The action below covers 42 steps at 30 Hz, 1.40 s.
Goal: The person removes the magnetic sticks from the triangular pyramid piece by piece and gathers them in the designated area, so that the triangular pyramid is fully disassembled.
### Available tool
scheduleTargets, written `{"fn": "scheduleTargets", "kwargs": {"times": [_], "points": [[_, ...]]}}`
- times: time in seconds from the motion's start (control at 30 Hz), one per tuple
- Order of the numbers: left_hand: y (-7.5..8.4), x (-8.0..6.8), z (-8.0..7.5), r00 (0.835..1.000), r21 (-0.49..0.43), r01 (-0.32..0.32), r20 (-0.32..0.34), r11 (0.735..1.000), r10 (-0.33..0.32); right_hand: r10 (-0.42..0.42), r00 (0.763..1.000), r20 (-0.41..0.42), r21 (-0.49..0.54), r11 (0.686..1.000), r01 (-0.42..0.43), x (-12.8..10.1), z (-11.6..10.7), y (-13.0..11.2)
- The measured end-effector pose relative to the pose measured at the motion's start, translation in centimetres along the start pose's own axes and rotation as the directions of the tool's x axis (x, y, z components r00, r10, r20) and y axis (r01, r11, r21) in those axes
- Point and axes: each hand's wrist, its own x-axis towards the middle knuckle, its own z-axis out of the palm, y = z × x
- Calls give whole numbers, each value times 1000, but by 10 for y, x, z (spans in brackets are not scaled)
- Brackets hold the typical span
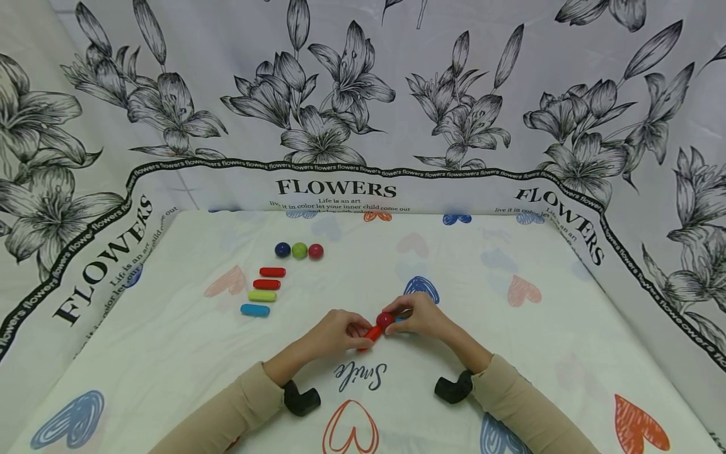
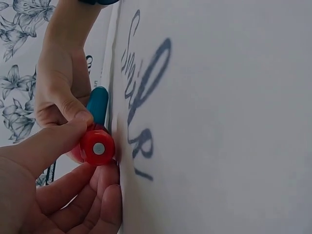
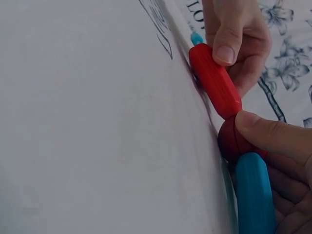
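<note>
Near the middle of the heart-printed tablecloth (image 1: 187,353), just above the word "Smile", the left hand (image 1: 334,334) pinches a red rod (image 1: 371,333) between thumb and fingers. The rod's far end meets a dark red ball (image 1: 385,320), which the right hand (image 1: 422,318) holds with its thumb pressed on top. From the head view a blue rod (image 3: 253,195) is almost wholly hidden under the right hand; the right wrist view shows it lying in that hand's curled fingers, its upper end against the ball, its lower end cut off by the frame. Farther left on the cloth, well apart, lie four spare rods (image 1: 263,291) in a column and three balls (image 1: 299,251) in a row.
</note>
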Motion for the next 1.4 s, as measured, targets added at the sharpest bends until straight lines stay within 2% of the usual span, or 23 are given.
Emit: {"fn": "scheduleTargets", "kwargs": {"times": [0.47,1.13,1.4], "points": [[1,2,0,1000,-17,-5,-11,1000,5,-14,1000,2,-25,1000,14,1,-1,-1],[1,0,1,1000,-6,-3,-8,1000,3,-17,1000,13,-10,1000,17,0,-1,1],[0,0,-3,1000,-25,-5,16,1000,5,-106,994,12,-20,994,106,1,-2,2]]}}
